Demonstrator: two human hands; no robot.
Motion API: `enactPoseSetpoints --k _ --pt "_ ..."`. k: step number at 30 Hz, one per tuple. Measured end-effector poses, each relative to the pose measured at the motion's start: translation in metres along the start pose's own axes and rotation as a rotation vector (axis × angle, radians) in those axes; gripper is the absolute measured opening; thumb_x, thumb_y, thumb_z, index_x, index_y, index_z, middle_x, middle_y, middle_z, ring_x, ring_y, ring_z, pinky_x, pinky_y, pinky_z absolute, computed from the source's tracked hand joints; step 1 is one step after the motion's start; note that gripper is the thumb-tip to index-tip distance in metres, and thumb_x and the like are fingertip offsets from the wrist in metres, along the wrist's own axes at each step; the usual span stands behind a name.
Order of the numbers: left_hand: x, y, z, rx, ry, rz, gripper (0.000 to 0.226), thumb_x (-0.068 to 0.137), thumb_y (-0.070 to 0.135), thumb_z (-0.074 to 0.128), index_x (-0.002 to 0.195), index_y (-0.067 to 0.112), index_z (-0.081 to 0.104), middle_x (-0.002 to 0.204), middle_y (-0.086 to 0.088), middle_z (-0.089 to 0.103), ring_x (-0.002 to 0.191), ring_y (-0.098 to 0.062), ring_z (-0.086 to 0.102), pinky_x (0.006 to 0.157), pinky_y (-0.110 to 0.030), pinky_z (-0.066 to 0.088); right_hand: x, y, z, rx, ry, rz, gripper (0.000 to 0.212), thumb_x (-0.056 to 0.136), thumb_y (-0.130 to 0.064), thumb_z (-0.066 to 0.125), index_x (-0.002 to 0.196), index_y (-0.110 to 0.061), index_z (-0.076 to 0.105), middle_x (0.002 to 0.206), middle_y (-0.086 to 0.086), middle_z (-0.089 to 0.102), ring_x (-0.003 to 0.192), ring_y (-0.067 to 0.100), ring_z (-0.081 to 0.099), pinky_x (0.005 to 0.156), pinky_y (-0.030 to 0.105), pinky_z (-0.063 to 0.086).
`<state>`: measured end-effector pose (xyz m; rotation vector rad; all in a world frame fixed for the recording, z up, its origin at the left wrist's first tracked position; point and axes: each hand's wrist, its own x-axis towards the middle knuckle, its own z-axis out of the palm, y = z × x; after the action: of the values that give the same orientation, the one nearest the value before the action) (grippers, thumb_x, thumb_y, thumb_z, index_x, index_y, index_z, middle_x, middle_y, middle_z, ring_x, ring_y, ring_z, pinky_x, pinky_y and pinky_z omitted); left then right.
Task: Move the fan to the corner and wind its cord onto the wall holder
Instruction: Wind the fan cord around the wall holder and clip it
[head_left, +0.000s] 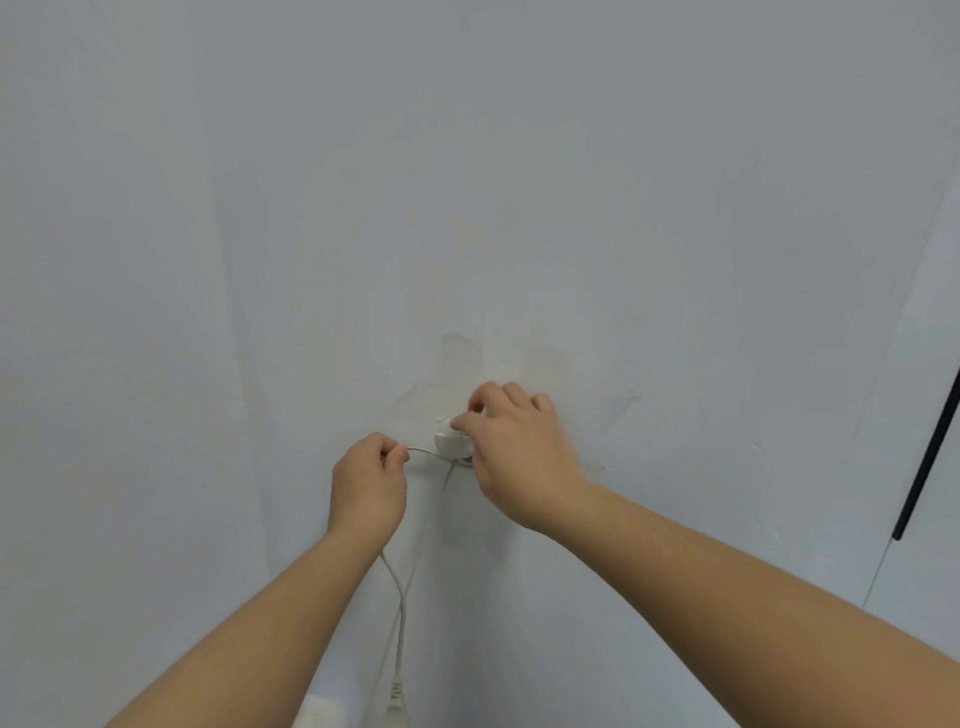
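At the wall holder (450, 442), both hands are winding the fan's cord (400, 613).
Just beside the holder the left hand (369, 483) is pinching the cord, while the right hand (519, 457) is curling its fingers around the holder itself. Winding is looking barely begun: two strands and the plug (396, 693) are hanging below. The fan is sitting out of view.

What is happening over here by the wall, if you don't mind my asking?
A person is winding a white cord onto a small white wall holder. The left hand pinches the cord just left of the holder, and the right hand has its fingers curled on the holder itself. Loose strands of cord hang down the wall below, with a plug near the bottom edge. The fan is not in view.
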<state>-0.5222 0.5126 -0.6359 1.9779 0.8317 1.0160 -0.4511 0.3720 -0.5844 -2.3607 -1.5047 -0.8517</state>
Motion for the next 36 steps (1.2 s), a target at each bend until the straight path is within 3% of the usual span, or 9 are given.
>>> enactPoseSetpoints --k 4,10,16,20,24,30,36 --pt "-0.003 0.004 -0.003 -0.124 0.084 -0.046 0.022 0.093 0.022 0.058 0.084 0.003 0.063 0.07 0.001 0.056 0.061 -0.008 0.048 0.053 -0.019 0.036 0.011 -0.003 0.003 0.018 -0.092 -0.003 0.041 0.087 -0.008 0.05 0.119 -0.03 0.062 0.118 -0.005 0.048 0.109 0.02 0.039 0.079 0.03 0.023" --pt "-0.006 0.012 -0.003 -0.23 0.142 -0.045 0.018 0.09 0.022 0.062 0.085 0.004 0.065 0.073 0.006 0.058 0.067 -0.003 0.051 0.056 -0.014 0.035 0.014 -0.001 0.003 0.123 -0.096 0.046 0.036 0.089 -0.009 0.054 0.108 -0.035 0.069 0.111 -0.008 0.053 0.106 0.017 0.042 0.078 0.029 0.021" --pt "-0.013 0.015 -0.008 -0.312 0.125 0.003 0.018 0.091 0.025 0.062 0.083 0.009 0.067 0.077 0.004 0.062 0.075 -0.009 0.054 0.064 -0.017 0.04 0.016 -0.011 0.006 0.101 0.007 0.113 0.024 0.09 -0.028 0.05 0.098 -0.029 0.072 0.098 -0.008 0.058 0.1 0.018 0.045 0.075 0.03 0.022" --pt "-0.017 0.01 -0.011 -0.445 0.03 -0.056 0.025 0.093 0.028 0.056 0.078 0.012 0.068 0.052 0.005 0.046 0.052 -0.014 0.041 0.053 -0.027 0.035 0.021 -0.017 0.01 0.066 0.036 0.172 0.024 0.088 -0.043 0.054 0.095 -0.028 0.07 0.096 -0.009 0.06 0.099 0.017 0.046 0.075 0.031 0.023" --pt "-0.023 0.011 -0.015 -0.602 -0.028 -0.147 0.029 0.097 0.022 0.052 0.078 0.003 0.065 0.054 -0.004 0.034 0.04 -0.013 0.027 0.039 -0.022 0.024 0.026 -0.021 0.014 0.006 0.037 0.209 0.036 0.084 -0.06 0.055 0.091 -0.028 0.069 0.093 -0.01 0.061 0.098 0.017 0.046 0.077 0.034 0.025" --pt "-0.024 0.009 -0.024 -0.664 -0.046 -0.201 0.033 0.095 0.025 0.054 0.07 0.005 0.058 0.053 -0.002 0.041 0.037 -0.011 0.027 0.04 -0.022 0.022 0.029 -0.02 0.014 0.011 0.092 0.202 0.027 0.091 -0.041 0.05 0.086 -0.022 0.069 0.087 -0.005 0.064 0.092 0.02 0.051 0.071 0.033 0.026" --pt "-0.031 0.003 -0.029 -0.573 -0.153 -0.162 0.043 0.095 0.027 0.052 0.061 0.002 0.06 0.045 -0.006 0.041 0.035 -0.014 0.03 0.041 -0.023 0.026 0.024 -0.01 0.009 0.043 0.083 0.171 0.022 0.09 -0.027 0.045 0.092 -0.017 0.064 0.087 -0.002 0.065 0.086 0.022 0.055 0.06 0.03 0.041"
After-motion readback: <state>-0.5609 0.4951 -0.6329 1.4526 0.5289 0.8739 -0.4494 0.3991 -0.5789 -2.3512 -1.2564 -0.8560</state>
